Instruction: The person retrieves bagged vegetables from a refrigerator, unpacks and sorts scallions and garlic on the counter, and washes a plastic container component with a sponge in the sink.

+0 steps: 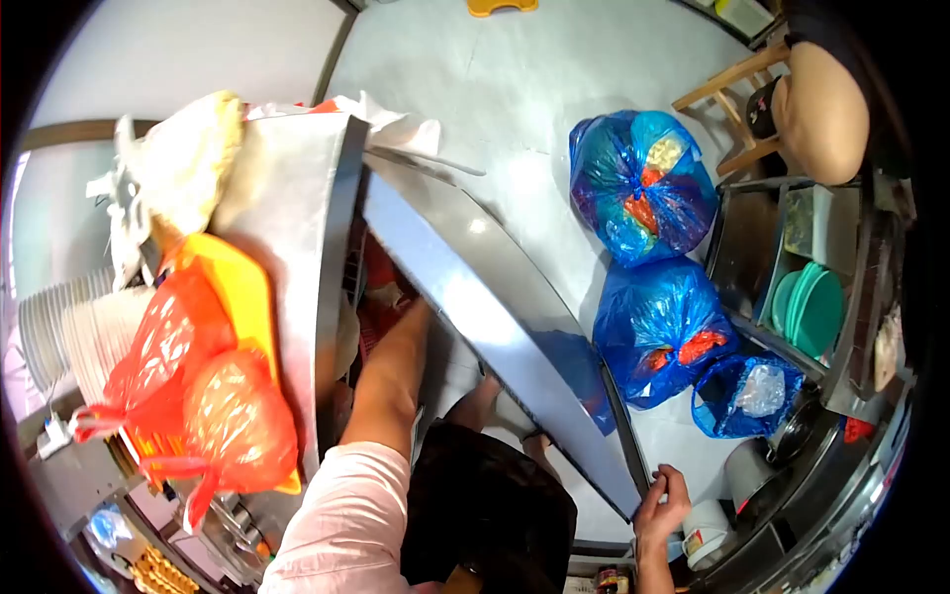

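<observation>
The metal door (500,342) stands swung out from the steel cabinet (287,198), its free edge under the fingers of the right hand (661,507), which are bent round that edge and gripping it. Beyond those fingers the pale floor (475,64) opens out past the door, narrowing beside them where a tied blue bag (663,327) sits near the door's outer face; a second blue bag (638,183) sits against it, farther from the fingers. The cabinet's front edge runs close alongside the left forearm (386,381), leaving a tight gap between cabinet and door. On the cabinet top, across that edge from the left hand (406,289), lie red bags (233,406) on an orange tray (247,287), with stacked plates (94,327) farther out. Past the right fingers are a small open blue bag (747,396) and a rack (742,233) with green plates (813,307); beyond it another person's bare knee (826,114) shows by a wooden stool (737,109). The left hand is inside the cabinet opening, mostly hidden in shadow among reddish things, so whether its fingers are open or closed cannot be told.
</observation>
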{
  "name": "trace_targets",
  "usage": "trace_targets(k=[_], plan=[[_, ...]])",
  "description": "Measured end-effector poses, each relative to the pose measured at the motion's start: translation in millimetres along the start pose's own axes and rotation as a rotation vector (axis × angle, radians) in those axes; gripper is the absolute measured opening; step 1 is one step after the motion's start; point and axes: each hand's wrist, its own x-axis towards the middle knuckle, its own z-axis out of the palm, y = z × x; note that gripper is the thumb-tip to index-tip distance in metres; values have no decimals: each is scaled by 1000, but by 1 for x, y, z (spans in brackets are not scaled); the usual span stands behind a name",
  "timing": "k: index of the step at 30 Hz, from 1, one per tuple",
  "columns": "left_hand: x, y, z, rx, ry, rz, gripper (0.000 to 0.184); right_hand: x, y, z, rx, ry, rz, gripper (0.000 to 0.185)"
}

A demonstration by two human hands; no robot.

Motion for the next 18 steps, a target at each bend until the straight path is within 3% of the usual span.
trace_targets(k=[6, 7, 13, 18], plan=[[-161, -5, -75, -327, 24, 160, 27, -7, 8, 0, -30, 48, -57, 20], [-190, -18, -88, -328, -56, 83, 25, -8, 7, 0, -33, 65, -79, 20], [-352, -19, -261, -653, -238, -23, 17, -10, 9, 1, -134, 99, -180, 23], [-406, -35, -428, -602, -17, 42, 13, -12, 17, 2, -251, 143, -235, 26]])
